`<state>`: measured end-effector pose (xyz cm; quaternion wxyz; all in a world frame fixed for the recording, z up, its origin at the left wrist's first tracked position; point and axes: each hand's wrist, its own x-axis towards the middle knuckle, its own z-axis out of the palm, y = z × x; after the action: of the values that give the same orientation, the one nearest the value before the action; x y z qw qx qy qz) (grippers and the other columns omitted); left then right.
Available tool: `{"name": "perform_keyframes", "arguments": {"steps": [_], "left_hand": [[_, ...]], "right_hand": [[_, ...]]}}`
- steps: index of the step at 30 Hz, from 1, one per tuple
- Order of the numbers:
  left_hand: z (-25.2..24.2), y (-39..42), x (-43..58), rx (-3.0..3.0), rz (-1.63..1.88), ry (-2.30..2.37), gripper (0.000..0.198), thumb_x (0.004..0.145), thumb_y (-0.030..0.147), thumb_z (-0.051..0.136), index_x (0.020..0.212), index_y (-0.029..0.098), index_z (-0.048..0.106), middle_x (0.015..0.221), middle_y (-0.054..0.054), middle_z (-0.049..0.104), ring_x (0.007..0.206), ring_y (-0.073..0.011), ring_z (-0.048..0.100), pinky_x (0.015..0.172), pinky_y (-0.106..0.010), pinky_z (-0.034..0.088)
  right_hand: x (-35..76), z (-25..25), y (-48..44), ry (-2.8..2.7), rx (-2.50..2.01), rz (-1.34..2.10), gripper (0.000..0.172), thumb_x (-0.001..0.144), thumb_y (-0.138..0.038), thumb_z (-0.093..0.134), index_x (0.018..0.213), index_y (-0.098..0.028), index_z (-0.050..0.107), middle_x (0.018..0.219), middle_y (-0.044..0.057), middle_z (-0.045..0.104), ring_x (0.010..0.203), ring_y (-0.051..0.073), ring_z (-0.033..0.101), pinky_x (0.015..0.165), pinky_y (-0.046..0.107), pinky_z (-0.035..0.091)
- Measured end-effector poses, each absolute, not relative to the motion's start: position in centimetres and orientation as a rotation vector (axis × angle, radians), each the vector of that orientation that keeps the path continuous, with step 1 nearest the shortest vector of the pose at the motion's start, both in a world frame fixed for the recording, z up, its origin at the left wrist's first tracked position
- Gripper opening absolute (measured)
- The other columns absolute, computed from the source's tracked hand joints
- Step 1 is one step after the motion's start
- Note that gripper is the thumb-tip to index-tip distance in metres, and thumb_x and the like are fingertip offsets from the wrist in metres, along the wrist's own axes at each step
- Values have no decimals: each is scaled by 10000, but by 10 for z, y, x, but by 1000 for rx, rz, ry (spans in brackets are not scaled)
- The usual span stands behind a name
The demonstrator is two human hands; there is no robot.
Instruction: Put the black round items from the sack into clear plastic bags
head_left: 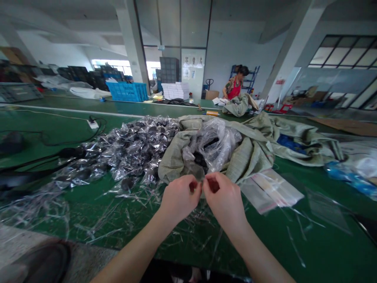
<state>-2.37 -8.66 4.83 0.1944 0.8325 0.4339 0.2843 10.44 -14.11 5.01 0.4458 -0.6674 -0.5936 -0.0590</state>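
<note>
Our left hand and right hand meet in a narrow pinch just in front of the mouth of an olive woven plastic sack. Whatever lies between the fingertips is too thin to make out, so we cannot tell what they hold. The sack slumps open on a green tabletop, a crumpled clear plastic liner spilling from it, beside a heap of dark items in shiny clear wrap. A stack of flat clear poly bags lies to our right, and scraps of clear film litter the surface near our wrists. As we judge it, slick film could slide from bare fingertips, a careless tug on the sack could drag the liner and disturb the heap, and a black cable at the heap's edge could snag the wrapped items. Farther off, a person in a red apron stands working.
</note>
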Motion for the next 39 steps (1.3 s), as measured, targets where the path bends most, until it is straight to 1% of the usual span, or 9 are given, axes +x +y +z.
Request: {"name": "perform_keyframes", "arguments": {"steps": [11,14,17,19,22,25,28,34,39], "left_hand": [[78,-120,-36,2544,1191,1050,286,835,179,494,571,185,386,530,42,418,474,-73,396,485,-228,271],[74,-111,-40,2580,1271,1160,288,820,171,492,556,184,377,524,39,408,469,-74,386,487,-227,273],[62,-84,-39,2575,1160,1398,281,791,195,496,535,183,379,517,32,426,461,-80,377,488,-235,260],[54,-64,-36,2553,1020,1612,267,784,221,489,531,182,413,520,19,460,470,-94,401,497,-246,254],[48,-44,-31,2538,815,1847,247,799,271,470,570,187,509,563,-15,544,526,-140,498,512,-258,260],[47,-38,-28,2541,678,1911,249,817,299,458,630,192,583,641,-44,620,600,-184,586,534,-258,307],[47,-37,-27,2530,616,1917,261,835,315,452,689,198,634,706,-62,663,663,-216,634,569,-268,374],[48,-32,-21,2503,537,1911,300,855,330,432,761,197,684,762,-95,697,725,-258,668,618,-308,447],[47,-27,-12,2496,519,1898,337,866,359,417,812,187,702,805,-120,709,763,-287,681,645,-337,475]], "right_hand": [[101,82,-181,-1423,-1592,-149,50,809,-231,607,846,-215,638,699,8,652,560,129,606,522,229,485],[110,80,-178,-1486,-1526,3,78,840,-272,605,883,-212,631,700,8,642,563,125,598,523,226,482],[132,65,-142,-1599,-1431,304,233,954,-322,415,978,-194,608,741,22,655,598,135,614,542,238,496],[149,46,-103,-1622,-1487,252,305,983,-265,303,1051,-170,585,802,45,668,651,144,631,600,254,513],[166,14,-46,-2052,-1721,-17,232,855,-106,479,1035,-108,626,985,138,675,933,224,637,819,321,506],[170,-7,-17,-2406,-1948,-144,228,793,-51,507,932,-93,683,988,192,670,986,285,618,831,365,494],[169,-16,-17,-2503,-2009,-180,204,738,-63,583,897,-85,709,967,220,672,935,317,627,782,385,495],[176,-14,-31,-2502,-1872,-246,218,713,1,559,840,-104,702,888,184,675,881,287,623,779,361,474],[184,13,-52,-2024,-1599,-157,249,712,-158,632,959,-128,641,974,132,652,983,270,578,889,391,459]]}}
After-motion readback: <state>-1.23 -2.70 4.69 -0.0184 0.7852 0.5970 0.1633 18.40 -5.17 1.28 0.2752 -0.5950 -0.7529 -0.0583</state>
